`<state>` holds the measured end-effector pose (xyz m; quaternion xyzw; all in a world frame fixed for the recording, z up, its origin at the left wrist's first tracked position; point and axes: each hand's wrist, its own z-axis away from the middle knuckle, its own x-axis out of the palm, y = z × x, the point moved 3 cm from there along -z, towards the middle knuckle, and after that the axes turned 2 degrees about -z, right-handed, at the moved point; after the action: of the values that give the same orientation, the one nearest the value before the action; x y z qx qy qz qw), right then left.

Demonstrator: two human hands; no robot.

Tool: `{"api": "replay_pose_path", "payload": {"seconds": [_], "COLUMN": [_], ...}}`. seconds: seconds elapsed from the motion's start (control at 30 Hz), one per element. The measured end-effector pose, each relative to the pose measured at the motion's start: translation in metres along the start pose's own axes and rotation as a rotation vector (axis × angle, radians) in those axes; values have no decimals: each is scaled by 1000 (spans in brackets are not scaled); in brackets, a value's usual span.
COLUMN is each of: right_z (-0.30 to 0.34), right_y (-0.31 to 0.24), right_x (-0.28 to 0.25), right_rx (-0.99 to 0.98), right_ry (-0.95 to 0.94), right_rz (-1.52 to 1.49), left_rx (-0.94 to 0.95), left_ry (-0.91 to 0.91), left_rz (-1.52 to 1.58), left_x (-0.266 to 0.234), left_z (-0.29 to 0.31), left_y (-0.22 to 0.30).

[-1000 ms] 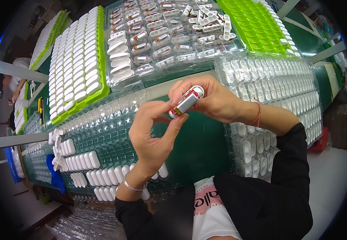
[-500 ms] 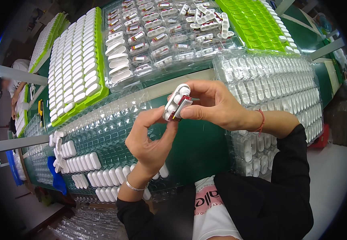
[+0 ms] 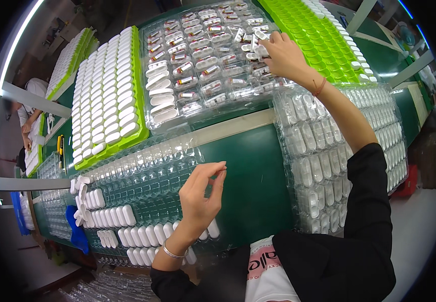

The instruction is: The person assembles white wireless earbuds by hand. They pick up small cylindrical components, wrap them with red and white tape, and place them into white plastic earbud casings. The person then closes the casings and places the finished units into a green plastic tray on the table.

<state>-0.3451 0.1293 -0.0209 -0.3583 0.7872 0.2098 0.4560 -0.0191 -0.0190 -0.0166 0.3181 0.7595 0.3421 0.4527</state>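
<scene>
My right hand (image 3: 283, 55) is stretched out to the far tray, with its fingers closed around a white oval case (image 3: 261, 51); the fingers partly cover it. It is at a loose pile of similar white cases (image 3: 240, 35), some with red parts in them. Nearer to me, my left hand (image 3: 203, 196) is raised above the green table (image 3: 250, 176), thumb and fingertips pinched together. Whatever is in the pinch, if anything, is too small to make out. The clear plastic tray (image 3: 197, 117) under the pile holds rows of white cases, many with red and gold parts.
Green trays (image 3: 145, 126) of white ovals stand left, and a green tray (image 3: 323, 55) with hollow cups far right. Stacked clear trays (image 3: 343, 151) are at my right. White cases (image 3: 112, 216) and a blue cloth (image 3: 77, 231) lie front left. Another person's hand (image 3: 26, 128) shows far left.
Both hands held a white case with red parts together in front of me. The right hand has moved away to the far pile; the left has stayed near, lowered slightly, fingers pinched.
</scene>
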Motion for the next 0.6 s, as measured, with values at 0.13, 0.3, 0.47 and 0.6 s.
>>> {"api": "replay_pose_path", "payload": {"seconds": [0.13, 0.3, 0.47, 0.6], "right_z": [-51, -116, -137, -132], "right_y": [1, -6, -17, -9], "right_x": [30, 85, 117, 124], "right_rx": [-113, -134, -87, -53], "right_ry": [26, -147, -275, -148], "right_rz": [-57, -34, 118, 8], "left_rx": [16, 61, 49, -34], "left_ry": [5, -38, -37, -68], "left_rz": [4, 9, -1, 32], "left_x": [1, 6, 4, 2], "left_z": [-1, -3, 2, 2], "left_y": [4, 3, -5, -13]}}
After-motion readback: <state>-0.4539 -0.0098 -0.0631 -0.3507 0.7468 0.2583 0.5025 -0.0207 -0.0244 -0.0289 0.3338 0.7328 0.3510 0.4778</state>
